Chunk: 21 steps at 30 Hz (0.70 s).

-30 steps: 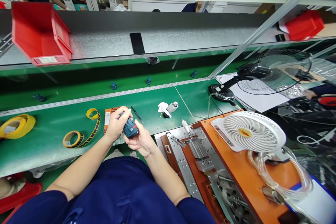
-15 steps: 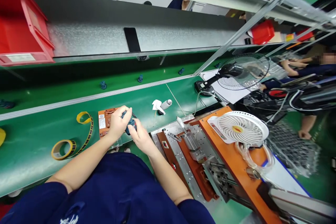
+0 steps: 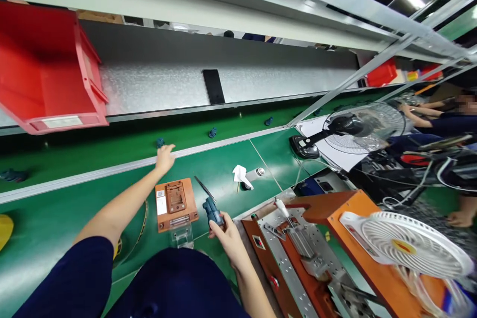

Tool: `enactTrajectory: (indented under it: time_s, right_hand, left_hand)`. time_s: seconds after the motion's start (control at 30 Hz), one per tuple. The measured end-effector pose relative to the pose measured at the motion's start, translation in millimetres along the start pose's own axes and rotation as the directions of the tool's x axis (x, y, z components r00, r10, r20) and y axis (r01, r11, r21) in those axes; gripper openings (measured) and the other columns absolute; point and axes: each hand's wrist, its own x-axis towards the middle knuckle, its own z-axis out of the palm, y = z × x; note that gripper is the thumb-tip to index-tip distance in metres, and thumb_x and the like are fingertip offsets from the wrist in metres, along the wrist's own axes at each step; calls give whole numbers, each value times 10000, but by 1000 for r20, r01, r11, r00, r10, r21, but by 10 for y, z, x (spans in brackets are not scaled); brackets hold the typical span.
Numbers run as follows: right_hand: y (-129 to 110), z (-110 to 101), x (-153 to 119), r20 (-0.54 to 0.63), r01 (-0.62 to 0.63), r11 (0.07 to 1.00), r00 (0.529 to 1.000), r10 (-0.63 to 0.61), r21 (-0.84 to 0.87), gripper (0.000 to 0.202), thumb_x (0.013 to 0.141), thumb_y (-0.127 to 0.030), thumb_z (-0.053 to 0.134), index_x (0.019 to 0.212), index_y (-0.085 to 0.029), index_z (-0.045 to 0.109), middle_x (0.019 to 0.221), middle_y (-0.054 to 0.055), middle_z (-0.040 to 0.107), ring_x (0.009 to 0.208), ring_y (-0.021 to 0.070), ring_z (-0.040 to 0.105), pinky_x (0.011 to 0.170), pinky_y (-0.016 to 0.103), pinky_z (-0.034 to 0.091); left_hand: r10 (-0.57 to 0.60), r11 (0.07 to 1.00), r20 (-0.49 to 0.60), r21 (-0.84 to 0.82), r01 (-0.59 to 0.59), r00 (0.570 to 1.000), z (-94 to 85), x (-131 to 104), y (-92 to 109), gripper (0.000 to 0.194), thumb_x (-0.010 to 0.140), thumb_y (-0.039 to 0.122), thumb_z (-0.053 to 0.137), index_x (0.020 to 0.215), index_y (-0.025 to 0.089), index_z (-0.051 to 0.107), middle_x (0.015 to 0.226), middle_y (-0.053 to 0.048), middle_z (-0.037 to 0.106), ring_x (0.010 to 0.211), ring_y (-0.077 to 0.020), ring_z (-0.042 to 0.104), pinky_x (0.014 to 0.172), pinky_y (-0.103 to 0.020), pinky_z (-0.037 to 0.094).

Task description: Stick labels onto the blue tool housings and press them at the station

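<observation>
My right hand (image 3: 226, 232) is wrapped round a dark blue tool-like part (image 3: 212, 211), to the right of the orange fixture (image 3: 190, 203) on the green bench. My left hand (image 3: 164, 158) reaches over the metal strip to the back green surface, its fingers at a small dark blue part (image 3: 160, 142); whether they touch it I cannot tell. A thin dark tool (image 3: 204, 188) lies between the fixture and the held part. More small blue parts (image 3: 212, 132) stand in a row behind the strip.
Red bin (image 3: 63, 69) and black phone (image 3: 213, 87) on the shelf above. White tissue (image 3: 240, 175) beside a bottle. Black fan (image 3: 309, 145), metal and orange machine (image 3: 298, 238) and white fan (image 3: 406, 243) at the right. A co-worker's arms (image 3: 419, 114) at far right.
My left hand has left the blue part held by both hands and moved up to the row at the back. My right hand still holds that part. The view has shifted.
</observation>
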Motion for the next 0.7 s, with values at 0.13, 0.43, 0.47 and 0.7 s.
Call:
enactTrajectory:
  time_s: [0.13, 0.43, 0.47, 0.7]
  right_hand:
    - [79, 49, -37, -106, -73, 997, 991, 76, 30, 475, 790, -568, 728, 1071, -213, 585, 743, 6, 606, 652, 192, 605, 689, 366, 535]
    - [9, 161, 48, -323, -93, 996, 942, 89, 4, 484, 780, -543, 728, 1095, -222, 549, 822, -9, 566, 658, 158, 567, 676, 333, 532]
    - [-29, 160, 43, -371, -71, 996, 927, 50, -44, 487, 771, -519, 737, 1101, -219, 541, 856, -3, 575, 650, 146, 555, 655, 319, 525]
    - [-291, -6, -189, -558, 23, 916, 787, -265, -402, 555, 748, -404, 786, 1207, -212, 541, 1083, 70, 661, 930, 208, 646, 825, 348, 551]
  left_hand:
    - [-158, 977, 12, 145, 155, 987, -239, 856, -509, 524, 846, 160, 598, 1368, 149, 552, 1481, -241, 436, 1362, -430, 418, 1048, -545, 405]
    - [30, 951, 351, 278, -134, 936, 961, 1121, -268, 321, 933, 269, 527, 1242, 216, 599, 1276, -132, 579, 1089, -282, 617, 930, -365, 457]
    - [92, 943, 414, 256, -212, 906, 1168, 1027, -119, 318, 933, 284, 541, 1241, 236, 601, 1279, -114, 584, 1098, -273, 611, 933, -353, 453]
    - [265, 875, 563, 199, -440, 782, 1899, 404, 581, 333, 928, 208, 524, 1248, 181, 610, 1274, -198, 557, 1162, -361, 556, 930, -465, 460]
